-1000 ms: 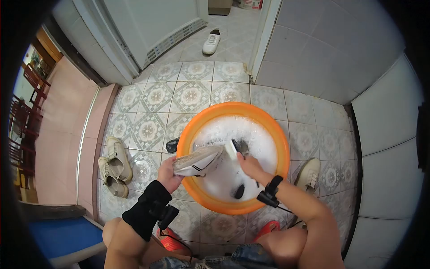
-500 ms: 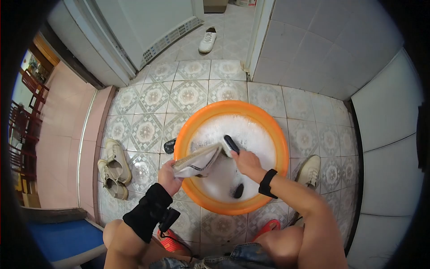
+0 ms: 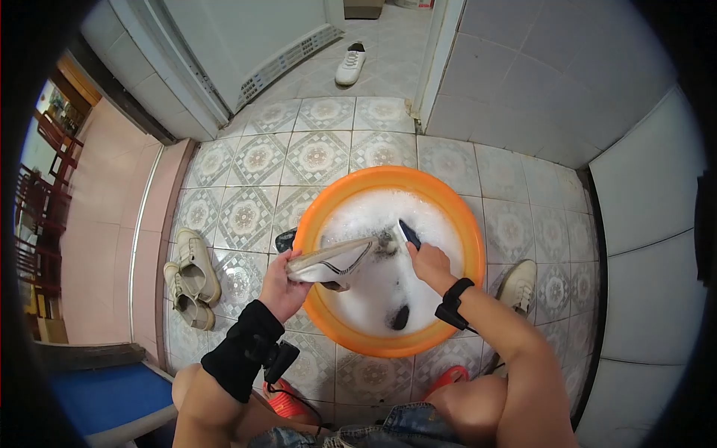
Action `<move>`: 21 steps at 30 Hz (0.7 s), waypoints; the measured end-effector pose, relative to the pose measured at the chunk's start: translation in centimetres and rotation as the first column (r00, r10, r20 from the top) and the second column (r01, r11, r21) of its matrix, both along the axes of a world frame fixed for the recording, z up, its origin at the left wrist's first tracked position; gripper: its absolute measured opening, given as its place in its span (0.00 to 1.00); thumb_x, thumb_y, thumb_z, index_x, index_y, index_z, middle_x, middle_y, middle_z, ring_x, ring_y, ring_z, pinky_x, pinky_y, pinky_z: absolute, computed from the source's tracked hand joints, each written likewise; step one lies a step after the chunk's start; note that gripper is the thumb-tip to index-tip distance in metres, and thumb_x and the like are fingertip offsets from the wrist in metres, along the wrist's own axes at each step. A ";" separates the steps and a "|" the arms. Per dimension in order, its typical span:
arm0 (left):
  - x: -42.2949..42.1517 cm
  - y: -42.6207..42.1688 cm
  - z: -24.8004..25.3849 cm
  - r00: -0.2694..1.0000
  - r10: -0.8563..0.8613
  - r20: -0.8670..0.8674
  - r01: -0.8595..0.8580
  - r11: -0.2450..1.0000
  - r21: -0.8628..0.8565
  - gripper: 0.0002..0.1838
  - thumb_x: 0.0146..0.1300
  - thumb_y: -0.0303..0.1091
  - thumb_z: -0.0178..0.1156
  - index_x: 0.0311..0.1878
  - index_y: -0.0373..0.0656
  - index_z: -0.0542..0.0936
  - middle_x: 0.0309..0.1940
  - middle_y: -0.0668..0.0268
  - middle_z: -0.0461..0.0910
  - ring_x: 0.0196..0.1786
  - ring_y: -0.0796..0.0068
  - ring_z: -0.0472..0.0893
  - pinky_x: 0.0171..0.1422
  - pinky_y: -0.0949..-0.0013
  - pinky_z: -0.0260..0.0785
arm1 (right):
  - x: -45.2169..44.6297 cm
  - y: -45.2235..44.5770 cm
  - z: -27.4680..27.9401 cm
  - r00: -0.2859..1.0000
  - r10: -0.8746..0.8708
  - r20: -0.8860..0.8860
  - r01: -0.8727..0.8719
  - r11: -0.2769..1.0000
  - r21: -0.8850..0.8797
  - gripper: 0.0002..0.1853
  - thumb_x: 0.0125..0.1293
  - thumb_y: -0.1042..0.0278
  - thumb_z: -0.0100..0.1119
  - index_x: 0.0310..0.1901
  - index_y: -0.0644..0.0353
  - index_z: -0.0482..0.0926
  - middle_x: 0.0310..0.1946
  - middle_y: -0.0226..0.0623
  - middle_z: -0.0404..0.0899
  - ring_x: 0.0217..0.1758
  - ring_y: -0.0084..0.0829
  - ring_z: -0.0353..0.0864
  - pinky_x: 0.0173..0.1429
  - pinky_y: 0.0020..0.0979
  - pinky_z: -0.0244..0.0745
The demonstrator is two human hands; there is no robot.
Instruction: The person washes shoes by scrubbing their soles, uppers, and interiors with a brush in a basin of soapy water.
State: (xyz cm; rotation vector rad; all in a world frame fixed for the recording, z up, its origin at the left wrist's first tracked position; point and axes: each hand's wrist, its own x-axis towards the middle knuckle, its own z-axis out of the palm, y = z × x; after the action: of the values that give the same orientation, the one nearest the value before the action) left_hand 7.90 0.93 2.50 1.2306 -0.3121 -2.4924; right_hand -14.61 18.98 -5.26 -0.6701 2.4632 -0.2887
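Note:
An orange basin (image 3: 469,224) holds white suds (image 3: 358,216). My left hand (image 3: 282,287) grips the heel end of a white shoe with dark stripes (image 3: 336,265), tilted over the basin's left side with its toe toward the middle. In my right hand (image 3: 431,263) is a brush (image 3: 408,234) with a dark back and pale bristles, a little to the right of the shoe's toe and apart from it. Low in the suds a black object (image 3: 400,318) pokes out. What lies under the foam is hidden.
A pair of pale shoes (image 3: 196,275) stands on the tiles at the left, another shoe (image 3: 517,287) right of the basin, and a white shoe (image 3: 350,66) by the doorway. A dark object (image 3: 285,240) touches the basin's left. Blue seat (image 3: 112,396) lower left.
My right hand first drew the brush toward me with its angle turning, then moved it right, away from the shoe's toe. The shoe in my left hand has tilted slightly.

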 end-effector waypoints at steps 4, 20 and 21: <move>-1.7 0.4 1.9 0.997 -0.027 -0.069 0.026 0.999 -0.026 0.18 0.68 0.42 0.39 0.49 0.37 0.68 0.50 0.56 0.68 0.56 0.63 0.67 0.64 0.61 0.59 | -0.8 0.7 -0.5 0.996 0.086 0.023 -0.087 0.995 0.053 0.30 0.62 0.43 0.40 0.36 0.68 0.78 0.34 0.53 0.78 0.41 0.51 0.77 0.46 0.43 0.70; -5.2 1.5 3.6 0.988 -0.147 -0.051 0.126 0.949 -0.290 0.20 0.69 0.43 0.37 0.54 0.38 0.66 0.53 0.57 0.68 0.57 0.64 0.68 0.63 0.58 0.58 | 2.7 0.9 7.0 0.915 0.292 -0.278 -0.372 0.876 -0.306 0.22 0.62 0.47 0.47 0.34 0.64 0.71 0.19 0.52 0.75 0.26 0.51 0.77 0.31 0.47 0.71; -5.3 0.8 3.6 0.991 -0.131 -0.025 0.118 0.951 -0.286 0.20 0.69 0.43 0.37 0.54 0.38 0.66 0.53 0.57 0.68 0.58 0.63 0.68 0.63 0.58 0.58 | 1.0 1.9 5.4 0.941 0.239 -0.240 -0.292 0.932 -0.215 0.22 0.61 0.48 0.48 0.34 0.64 0.71 0.20 0.51 0.76 0.26 0.51 0.78 0.31 0.47 0.72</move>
State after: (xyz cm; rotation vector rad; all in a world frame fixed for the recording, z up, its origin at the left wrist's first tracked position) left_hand 2.60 1.76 6.10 1.0672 -0.7299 -2.4643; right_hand -13.66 20.90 0.14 -1.1870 2.5142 -0.4423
